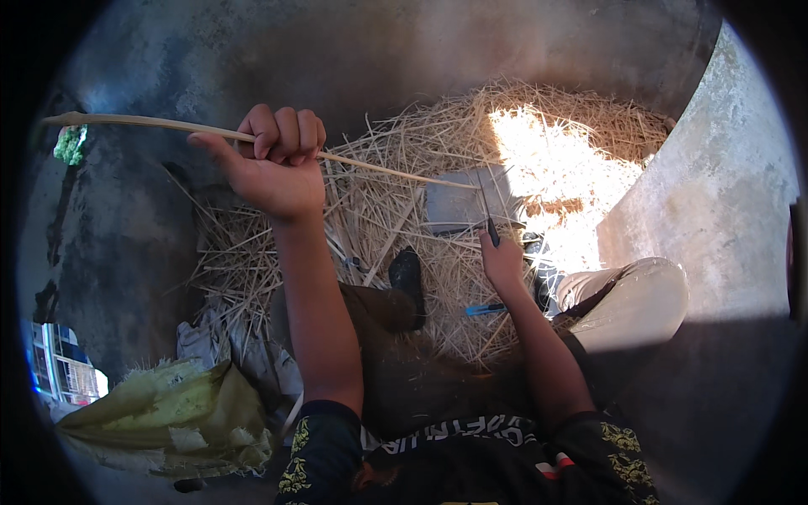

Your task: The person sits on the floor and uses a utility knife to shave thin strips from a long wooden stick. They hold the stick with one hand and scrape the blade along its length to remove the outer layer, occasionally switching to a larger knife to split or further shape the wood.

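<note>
A long, thin pale stick (383,168), thicker at its far left end, crosses the view. My left hand (282,168) is raised and closed around it, thumb pointing left. The stick slopes down to the right, its thin end over a flat grey block (449,207). My right hand (503,259) grips the dark handle of a knife (487,210). Its narrow blade points away from me and crosses the stick's thin end. Whether the edge touches the stick, I cannot tell.
Pale, straw-like strips (370,219) are heaped around the block and my feet. A blue tool or pen (485,310) lies near my right forearm. A torn yellow-green sack (168,412) is at lower left. A grey wall (353,50) curves behind; sunlight falls at right.
</note>
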The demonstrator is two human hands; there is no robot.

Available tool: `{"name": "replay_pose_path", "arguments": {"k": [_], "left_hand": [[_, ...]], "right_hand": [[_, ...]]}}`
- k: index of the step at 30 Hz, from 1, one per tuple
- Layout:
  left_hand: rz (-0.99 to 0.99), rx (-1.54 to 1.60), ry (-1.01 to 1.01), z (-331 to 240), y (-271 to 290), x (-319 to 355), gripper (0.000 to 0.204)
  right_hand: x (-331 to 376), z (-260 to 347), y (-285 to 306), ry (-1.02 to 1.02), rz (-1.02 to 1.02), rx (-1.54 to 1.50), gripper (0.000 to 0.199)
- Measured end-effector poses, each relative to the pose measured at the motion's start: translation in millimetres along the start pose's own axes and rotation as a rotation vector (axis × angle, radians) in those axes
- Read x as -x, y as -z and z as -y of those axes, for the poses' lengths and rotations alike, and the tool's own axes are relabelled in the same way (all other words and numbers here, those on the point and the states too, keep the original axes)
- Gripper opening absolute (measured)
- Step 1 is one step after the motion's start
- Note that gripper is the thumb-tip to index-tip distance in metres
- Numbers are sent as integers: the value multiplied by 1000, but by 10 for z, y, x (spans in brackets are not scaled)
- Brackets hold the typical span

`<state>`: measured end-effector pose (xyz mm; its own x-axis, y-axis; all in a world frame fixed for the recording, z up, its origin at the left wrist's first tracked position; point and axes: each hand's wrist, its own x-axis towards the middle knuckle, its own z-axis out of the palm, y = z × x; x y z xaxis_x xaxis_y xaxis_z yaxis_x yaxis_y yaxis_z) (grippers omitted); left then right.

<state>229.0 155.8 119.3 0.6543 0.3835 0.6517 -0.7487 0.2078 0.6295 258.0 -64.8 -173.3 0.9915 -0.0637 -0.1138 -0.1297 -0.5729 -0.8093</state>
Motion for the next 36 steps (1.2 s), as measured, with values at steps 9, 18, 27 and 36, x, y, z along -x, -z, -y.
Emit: {"name": "replay_pose_path", "arguments": {"k": [9,18,27,36], "left_hand": [[185,181,140,-46,163,32,78],[304,313,187,-34,179,10,81],[-5,54,80,-58,-3,70,82],[48,239,144,-60,196,52,83]], "right_hand": [[474,840,466,475,-87,-606,37],[152,504,338,146,47,-177,36],[388,536,251,374,-23,-450,37],[276,781,547,218,-33,-470,36]]}}
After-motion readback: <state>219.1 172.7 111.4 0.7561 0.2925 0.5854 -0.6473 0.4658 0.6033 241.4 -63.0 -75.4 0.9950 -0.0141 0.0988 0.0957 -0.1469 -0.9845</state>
